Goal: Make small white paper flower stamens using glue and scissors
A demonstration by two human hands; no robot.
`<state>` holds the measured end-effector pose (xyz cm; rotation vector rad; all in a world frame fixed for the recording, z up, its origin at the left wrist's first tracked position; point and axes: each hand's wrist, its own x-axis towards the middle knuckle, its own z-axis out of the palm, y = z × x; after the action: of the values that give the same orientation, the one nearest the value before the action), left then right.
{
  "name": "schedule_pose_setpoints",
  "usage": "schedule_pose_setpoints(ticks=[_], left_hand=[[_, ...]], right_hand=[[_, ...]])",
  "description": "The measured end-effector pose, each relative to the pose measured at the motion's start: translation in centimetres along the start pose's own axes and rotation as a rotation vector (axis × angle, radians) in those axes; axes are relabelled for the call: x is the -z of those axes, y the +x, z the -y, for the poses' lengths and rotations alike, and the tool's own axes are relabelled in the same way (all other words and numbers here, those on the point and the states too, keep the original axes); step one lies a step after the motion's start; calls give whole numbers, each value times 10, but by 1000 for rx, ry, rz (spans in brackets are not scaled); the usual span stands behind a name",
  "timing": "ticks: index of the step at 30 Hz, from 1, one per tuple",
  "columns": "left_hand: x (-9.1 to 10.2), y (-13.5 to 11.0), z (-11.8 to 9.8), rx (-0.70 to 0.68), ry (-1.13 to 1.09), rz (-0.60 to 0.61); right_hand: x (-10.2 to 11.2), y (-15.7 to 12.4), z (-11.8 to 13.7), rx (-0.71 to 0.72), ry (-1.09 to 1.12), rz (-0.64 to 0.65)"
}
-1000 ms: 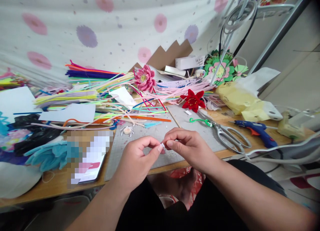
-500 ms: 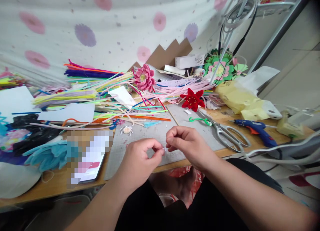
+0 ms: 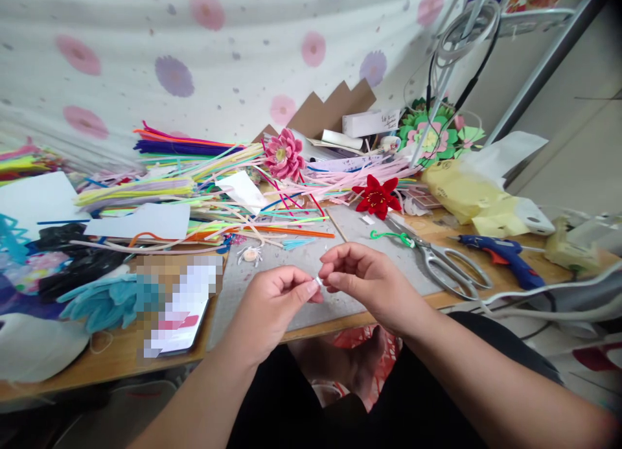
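Observation:
My left hand (image 3: 272, 306) and my right hand (image 3: 369, 277) meet fingertip to fingertip above the front edge of the grey cutting mat (image 3: 291, 258). Both pinch a tiny white piece (image 3: 318, 281) between thumb and forefinger; it is too small to name. The other fingers of both hands are curled in. A small white crab-like figure (image 3: 250, 254) lies on the mat just beyond my left hand.
A heap of coloured pipe cleaners (image 3: 194, 177) covers the back of the wooden desk (image 3: 111, 361). Scissors (image 3: 442, 258), a blue glue gun (image 3: 500, 251), a red flower (image 3: 378, 196), a pink flower (image 3: 283, 154) and a phone (image 3: 179, 319) lie around.
The hands stay pinched together on the white piece; they have shifted slightly and the fingertips have turned a little. The view has drifted a little.

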<state>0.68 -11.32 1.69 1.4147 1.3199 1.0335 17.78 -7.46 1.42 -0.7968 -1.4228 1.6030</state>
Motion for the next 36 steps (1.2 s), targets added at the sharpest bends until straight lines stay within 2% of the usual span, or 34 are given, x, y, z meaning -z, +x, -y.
schedule_pose_setpoints(ticks=[6,11,15,19,24,30,33,36], left_hand=[[-3,0,-2,10,-53,19],[-5,0,2,-13,-150,30],[-4,1,3,-54,-137,-4],[-4,1,2,-53,-119,-33],[-1,1,4,-55,-56,-41],[-2,-1,2,-84,92,-73],[-4,-5,-5,-95,230,-91],[-6,-9,-10,-105,308,-93]], right_hand=[[-8,1,-1,69,-119,-51],[-7,2,-1,44,-75,-84],[-5,2,0,-2,10,-50],[1,2,2,14,110,-52],[10,4,2,30,136,-106],[9,1,-2,11,-8,17],[4,0,-4,75,-121,8],[-1,1,-5,111,-103,2]])
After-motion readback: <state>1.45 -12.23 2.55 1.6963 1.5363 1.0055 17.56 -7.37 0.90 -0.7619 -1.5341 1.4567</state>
